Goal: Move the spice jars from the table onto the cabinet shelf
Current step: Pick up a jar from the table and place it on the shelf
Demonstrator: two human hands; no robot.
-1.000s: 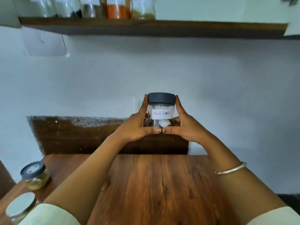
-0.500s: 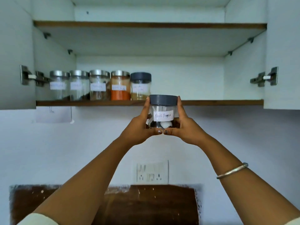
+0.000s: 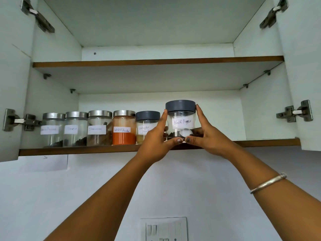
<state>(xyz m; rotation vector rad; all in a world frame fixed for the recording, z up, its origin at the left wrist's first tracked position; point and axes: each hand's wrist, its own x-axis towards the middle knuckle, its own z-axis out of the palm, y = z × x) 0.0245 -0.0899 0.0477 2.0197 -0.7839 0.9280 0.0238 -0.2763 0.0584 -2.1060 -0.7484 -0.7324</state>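
A clear jar with a grey lid and a "Black Pepper" label (image 3: 181,121) is held up at the front edge of the lower cabinet shelf (image 3: 78,151). My left hand (image 3: 155,141) grips its left side and my right hand (image 3: 207,136) grips its right side, thumbs meeting under its base. Whether the jar rests on the shelf I cannot tell. To its left on the shelf stand several labelled jars in a row: a coriander jar with a grey lid (image 3: 145,122), a red chilli powder jar (image 3: 124,130), a cinnamon jar (image 3: 99,127) and two more.
The cabinet doors stand open at both sides, with metal hinges (image 3: 295,112) showing. The shelf part right of the held jar holds nothing. An upper shelf (image 3: 156,62) is bare. A wall switch plate (image 3: 164,228) sits below, between my arms.
Both hands have lifted the black pepper jar from above the wooden table up to the lower shelf's front edge. The view has tilted upward, so the table is out of sight.
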